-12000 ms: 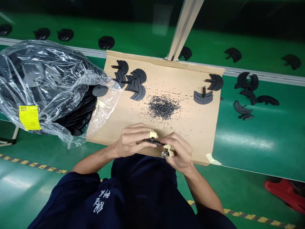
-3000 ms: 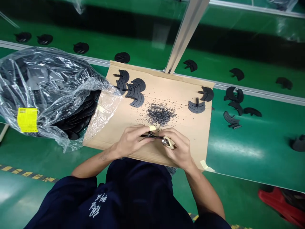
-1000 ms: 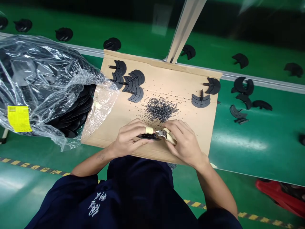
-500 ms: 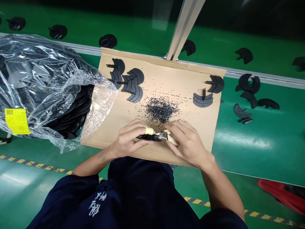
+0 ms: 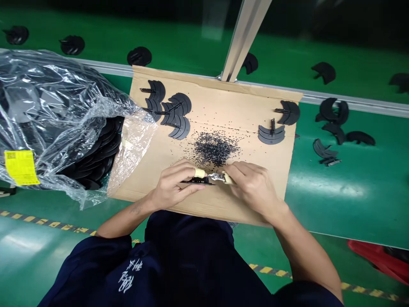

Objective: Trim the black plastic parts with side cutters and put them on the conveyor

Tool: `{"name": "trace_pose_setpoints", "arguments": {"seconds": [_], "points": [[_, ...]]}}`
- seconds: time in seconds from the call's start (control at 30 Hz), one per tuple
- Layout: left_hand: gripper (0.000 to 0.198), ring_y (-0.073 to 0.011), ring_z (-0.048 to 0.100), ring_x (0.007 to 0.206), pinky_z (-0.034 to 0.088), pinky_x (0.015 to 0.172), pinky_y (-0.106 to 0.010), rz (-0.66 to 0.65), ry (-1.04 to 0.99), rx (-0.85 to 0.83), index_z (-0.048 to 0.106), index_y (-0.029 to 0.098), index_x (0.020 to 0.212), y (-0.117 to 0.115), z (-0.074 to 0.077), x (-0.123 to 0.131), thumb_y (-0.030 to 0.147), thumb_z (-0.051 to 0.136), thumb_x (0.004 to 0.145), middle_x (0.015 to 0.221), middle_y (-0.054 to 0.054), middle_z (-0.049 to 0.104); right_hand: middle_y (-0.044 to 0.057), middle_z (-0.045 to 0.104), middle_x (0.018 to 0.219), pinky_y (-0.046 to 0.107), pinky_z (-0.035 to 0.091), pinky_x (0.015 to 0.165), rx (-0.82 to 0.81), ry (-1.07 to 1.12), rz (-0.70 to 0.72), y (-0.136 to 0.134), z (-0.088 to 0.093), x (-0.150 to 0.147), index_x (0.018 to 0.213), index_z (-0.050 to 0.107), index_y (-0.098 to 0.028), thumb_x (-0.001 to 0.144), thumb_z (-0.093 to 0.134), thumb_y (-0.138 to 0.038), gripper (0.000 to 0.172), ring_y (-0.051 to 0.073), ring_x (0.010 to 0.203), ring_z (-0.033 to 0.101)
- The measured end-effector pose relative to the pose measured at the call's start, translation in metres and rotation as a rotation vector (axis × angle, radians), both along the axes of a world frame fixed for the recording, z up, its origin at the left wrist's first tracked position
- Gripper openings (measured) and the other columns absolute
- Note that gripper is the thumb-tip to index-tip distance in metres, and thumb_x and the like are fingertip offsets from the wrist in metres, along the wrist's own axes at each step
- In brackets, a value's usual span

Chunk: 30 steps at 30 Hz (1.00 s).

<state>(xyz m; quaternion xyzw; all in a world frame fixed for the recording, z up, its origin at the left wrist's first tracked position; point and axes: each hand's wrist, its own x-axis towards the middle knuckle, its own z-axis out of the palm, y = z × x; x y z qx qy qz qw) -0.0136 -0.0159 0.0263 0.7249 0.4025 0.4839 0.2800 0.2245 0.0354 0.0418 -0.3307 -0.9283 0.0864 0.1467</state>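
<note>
My left hand (image 5: 175,184) is closed on a black plastic part (image 5: 198,181), held nearly edge-on above the cardboard. A pale yellow wrap covers one of its fingertips. In my right hand (image 5: 252,183) is a pair of nippers (image 5: 217,176) with pale yellow handles. Their metal jaws lie against or just beside the part's upper side; whether they touch is too small to tell. Just beyond both hands, a pile of small black plastic bits (image 5: 215,148) lies on the cardboard sheet (image 5: 243,200).
A clear plastic bag (image 5: 57,102) full of black discs lies open on the left. Black curved pieces (image 5: 180,104) sit on the cardboard's left, others (image 5: 271,134) at its right. More pieces (image 5: 334,111) rest on the green table (image 5: 332,209). A metal post (image 5: 244,42) rises behind.
My right hand has closed further round the nippers, whose handles are now squeezed together. It has shifted slightly right. My left hand keeps its hold on the part.
</note>
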Motion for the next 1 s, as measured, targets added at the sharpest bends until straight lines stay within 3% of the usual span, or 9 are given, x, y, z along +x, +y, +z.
{"name": "trace_pose_setpoints", "arguments": {"seconds": [0.2,0.4,0.6,0.7,0.87,0.93,1.0], "points": [[0.024,-0.0147,0.062,0.079,0.053,0.073,-0.028,-0.074,0.162,0.010,0.068,0.015,0.118,0.018,0.006,-0.003,0.025,0.069,0.096,0.089,-0.005,0.069,0.008,0.064,0.076,0.035,0.029,0.063,0.067,-0.180,-0.138,0.014,-0.003,0.000,0.086,0.063,-0.017,0.085,0.047,-0.002,0.022,0.022,0.069,0.047],[0.025,-0.0173,0.060,0.081,0.052,0.077,-0.032,-0.088,0.414,0.083,0.066,0.018,0.121,0.042,-0.009,0.008,0.031,0.059,0.102,0.088,-0.004,0.066,0.010,0.065,0.077,0.037,0.029,0.065,0.201,-0.285,-0.196,0.016,0.000,0.003,0.089,0.064,-0.015,0.089,0.050,-0.003,0.018,0.025,0.074,0.049],[0.021,-0.0173,0.062,0.083,0.051,0.081,-0.034,-0.045,0.369,0.130,0.067,0.018,0.116,0.055,-0.012,0.010,0.031,0.059,0.102,0.092,-0.004,0.071,0.013,0.068,0.084,0.036,0.030,0.066,0.121,-0.282,-0.310,0.013,-0.005,0.022,0.092,0.065,-0.014,0.087,0.053,-0.004,0.017,0.025,0.077,0.052],[0.019,-0.0160,0.062,0.080,0.051,0.075,-0.031,-0.036,0.302,0.043,0.069,0.016,0.107,0.057,-0.011,0.012,0.032,0.061,0.101,0.089,-0.004,0.071,0.012,0.069,0.089,0.035,0.036,0.067,-0.015,-0.152,-0.337,0.013,-0.008,0.025,0.097,0.066,-0.014,0.089,0.056,-0.009,0.014,0.025,0.080,0.056],[0.019,-0.0138,0.070,0.081,0.057,0.073,-0.026,-0.054,-0.050,-0.234,0.066,0.015,0.106,0.058,-0.017,0.017,0.031,0.065,0.097,0.093,-0.004,0.073,0.007,0.072,0.099,0.032,0.049,0.072,-0.402,0.409,-0.306,0.010,-0.015,0.012,0.108,0.065,-0.019,0.093,0.067,-0.033,0.020,0.021,0.084,0.065],[0.018,-0.0144,0.072,0.086,0.060,0.077,-0.027,-0.090,-0.136,-0.256,0.065,0.015,0.106,0.055,-0.018,0.016,0.030,0.066,0.095,0.096,-0.005,0.074,0.005,0.071,0.092,0.031,0.049,0.068,-0.411,0.516,-0.312,0.007,-0.016,0.005,0.105,0.064,-0.020,0.093,0.067,-0.033,0.018,0.019,0.078,0.064],[0.016,-0.0156,0.073,0.091,0.061,0.081,-0.029,-0.093,-0.062,-0.192,0.066,0.015,0.107,0.050,-0.016,0.013,0.025,0.067,0.094,0.099,-0.007,0.074,0.004,0.070,0.085,0.030,0.046,0.065,-0.287,0.510,-0.272,0.001,-0.014,-0.001,0.100,0.064,-0.020,0.096,0.061,-0.024,0.007,0.018,0.074,0.061]]}}
